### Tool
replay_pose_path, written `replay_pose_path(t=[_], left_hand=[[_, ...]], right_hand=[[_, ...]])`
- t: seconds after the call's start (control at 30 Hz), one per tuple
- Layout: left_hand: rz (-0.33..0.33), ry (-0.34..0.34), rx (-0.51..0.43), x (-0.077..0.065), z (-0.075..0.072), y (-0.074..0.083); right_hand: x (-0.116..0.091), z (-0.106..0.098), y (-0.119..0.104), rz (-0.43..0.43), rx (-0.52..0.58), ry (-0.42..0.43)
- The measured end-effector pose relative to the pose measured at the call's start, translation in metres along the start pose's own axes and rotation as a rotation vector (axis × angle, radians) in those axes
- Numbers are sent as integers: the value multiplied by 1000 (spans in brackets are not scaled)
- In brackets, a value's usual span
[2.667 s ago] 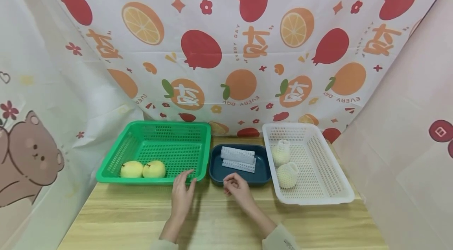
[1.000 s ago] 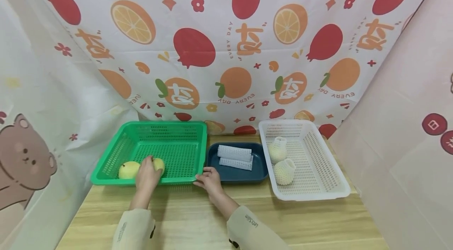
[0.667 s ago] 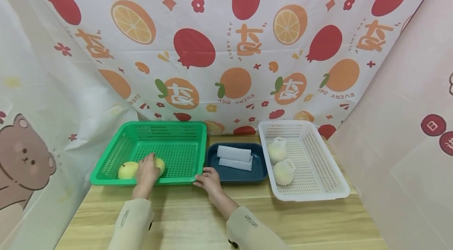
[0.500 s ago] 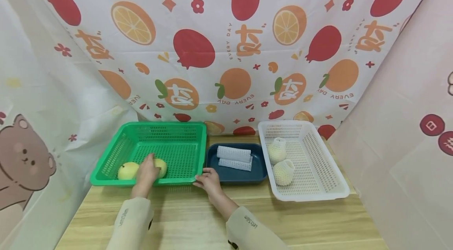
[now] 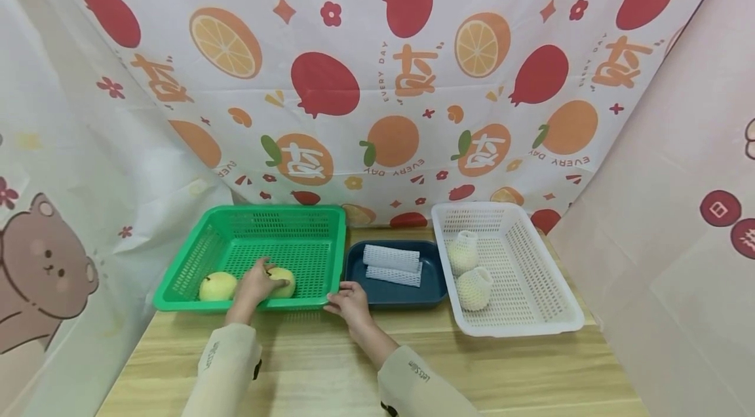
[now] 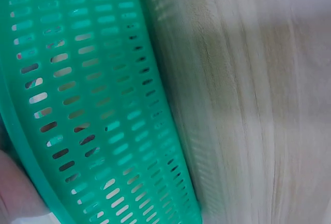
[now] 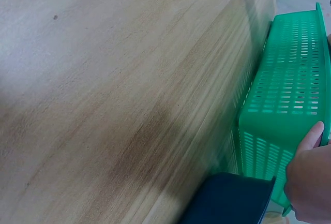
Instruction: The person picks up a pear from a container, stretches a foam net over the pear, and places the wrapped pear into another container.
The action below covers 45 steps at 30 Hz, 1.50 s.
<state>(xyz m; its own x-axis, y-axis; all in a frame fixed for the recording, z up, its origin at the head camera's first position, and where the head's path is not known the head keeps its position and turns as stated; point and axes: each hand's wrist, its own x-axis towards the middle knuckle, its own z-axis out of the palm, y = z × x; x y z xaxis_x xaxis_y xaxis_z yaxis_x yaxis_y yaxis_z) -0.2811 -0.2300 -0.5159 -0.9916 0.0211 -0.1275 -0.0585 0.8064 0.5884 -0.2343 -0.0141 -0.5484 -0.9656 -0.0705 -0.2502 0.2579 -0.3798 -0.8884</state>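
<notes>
In the green plastic basket (image 5: 191,305), at its near side, sit two pale yellow pears. My left hand (image 5: 255,284) grips the right-hand pear (image 5: 286,280), thumb on its near right side and fingers over the far side, partly hidden. The other pear (image 5: 217,286) rests just left of that hand. My right hand (image 5: 350,303) pinches the basket's near right corner by the rim; the right wrist view shows the thumb (image 7: 313,133) against the outer wall. The left wrist view shows mainly the slotted basket wall (image 6: 98,94), with a bit of hand at its left edge.
A dark blue tray (image 5: 433,299) with two white foam net sleeves (image 5: 392,257) stands right of the green basket. Beyond it, a white basket (image 5: 545,325) contains two net-wrapped fruits (image 5: 474,288). A printed cloth (image 5: 354,30) hangs behind the wooden table (image 5: 330,371).
My left hand went into the green basket and took hold of the right-hand pear, shifting it right just now. My right hand moved left from the blue tray to the basket's corner.
</notes>
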Motion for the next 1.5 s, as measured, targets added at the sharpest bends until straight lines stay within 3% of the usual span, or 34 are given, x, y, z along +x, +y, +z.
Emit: replay_pose_path(t=[0.3,0.6,0.83,1.23,1.5], left_hand=[[118,-135,-41,0,-1,1],[188,-290,-143,6,-1,-1],[126,-399,-172,12,2,-7],[94,-375,-169,15,5,-5],[79,-266,-218,14,9,-4]], right_hand=[[0,0,1,5,3,3],[1,-1,1,5,9,6],[-2,0,0,3,10,8],[-2,0,-2,-9,4,16],[-4,0,-4,-15,-9,3]])
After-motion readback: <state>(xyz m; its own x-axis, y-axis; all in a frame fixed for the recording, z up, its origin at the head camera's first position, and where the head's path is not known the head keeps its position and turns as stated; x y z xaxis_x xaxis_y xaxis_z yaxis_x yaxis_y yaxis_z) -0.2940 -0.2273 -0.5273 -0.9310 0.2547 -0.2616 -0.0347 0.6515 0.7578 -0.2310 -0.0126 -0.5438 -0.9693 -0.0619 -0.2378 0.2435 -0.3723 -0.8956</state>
